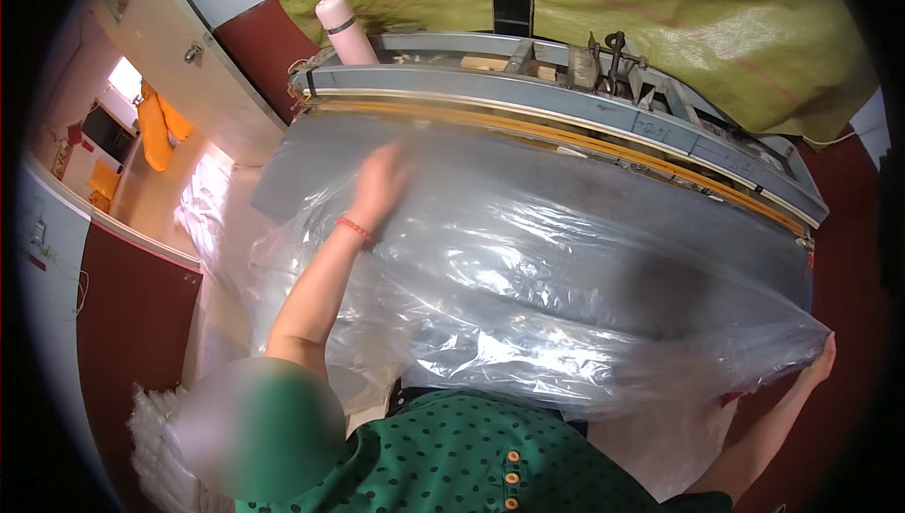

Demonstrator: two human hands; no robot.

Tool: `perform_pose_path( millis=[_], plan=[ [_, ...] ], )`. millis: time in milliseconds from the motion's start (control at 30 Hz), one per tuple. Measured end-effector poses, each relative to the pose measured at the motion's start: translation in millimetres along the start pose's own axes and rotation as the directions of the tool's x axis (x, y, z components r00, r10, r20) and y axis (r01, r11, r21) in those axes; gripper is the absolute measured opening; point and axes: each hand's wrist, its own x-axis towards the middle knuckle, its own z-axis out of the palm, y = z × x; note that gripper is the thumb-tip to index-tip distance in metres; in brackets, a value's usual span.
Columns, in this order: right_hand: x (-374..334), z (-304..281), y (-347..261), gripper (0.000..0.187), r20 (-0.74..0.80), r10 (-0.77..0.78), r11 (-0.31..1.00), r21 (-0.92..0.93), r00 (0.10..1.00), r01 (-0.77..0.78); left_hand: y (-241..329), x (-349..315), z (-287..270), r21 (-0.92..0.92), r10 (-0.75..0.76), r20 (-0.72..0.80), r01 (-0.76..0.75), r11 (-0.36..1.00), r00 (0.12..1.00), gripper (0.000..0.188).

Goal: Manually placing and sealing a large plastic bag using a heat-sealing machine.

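A large clear plastic sheet (528, 277) lies wrinkled and shiny across a grey worktable (311, 150) and hangs over its near edge. My left hand (380, 178), with a red bead bracelet at the wrist, is over the left part of the sheet; its fingers are smeared by motion, so their pose does not show. Out at the far right, my right hand (826, 359) pinches the sheet's corner and draws that side into a taut point. The grey tabletop shows bare along the sheet's far edge.
Behind the tabletop runs a long metal frame (452, 85) with an orange strip (566, 143) along it. A pink bottle (345, 30) and a black phone (513, 9) stand at the back. Yellow-green sheeting (660, 4) covers the wall. A door (179, 41) is open at left; bundled plastic (156, 438) sits lower left.
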Motion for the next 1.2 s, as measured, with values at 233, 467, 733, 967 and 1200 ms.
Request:
perform_pose_path(
  millis=[233, 467, 733, 967, 1200],
  plan=[
    [-9, -18, -31, 0.028, -0.011, -0.028, 0.986, -0.165, 1.0, 0.026, 0, 8, -11, -0.045, -0.133, 0.214, 0.146, 0.988, 0.968, 0.016],
    [-17, 113, -23, 0.024, 0.081, -0.429, 0.626, -0.691, 0.9, 0.361, -42, 31, -6, -0.636, -0.493, -0.179, 0.282, 0.718, 0.852, 0.012],
    [-42, 271, 38, 0.019, 0.051, -0.312, 0.909, -0.274, 0.949, 0.314, -175, 61, 26, -0.419, -0.481, -0.302, 0.338, 0.843, 0.823, 0.019],
    [-50, 284, 25, 0.024, -0.082, -0.344, 0.846, -0.46, 0.936, 0.27, -181, 81, 37, -0.553, -0.516, -0.228, 0.327, 0.767, 0.826, 0.026],
    [-47, 282, 23, 0.013, -0.2, -0.186, 0.945, -0.304, 0.962, 0.119, -164, 78, 27, -0.609, -0.643, -0.273, 0.388, 0.691, 0.716, 0.03]
  ],
)
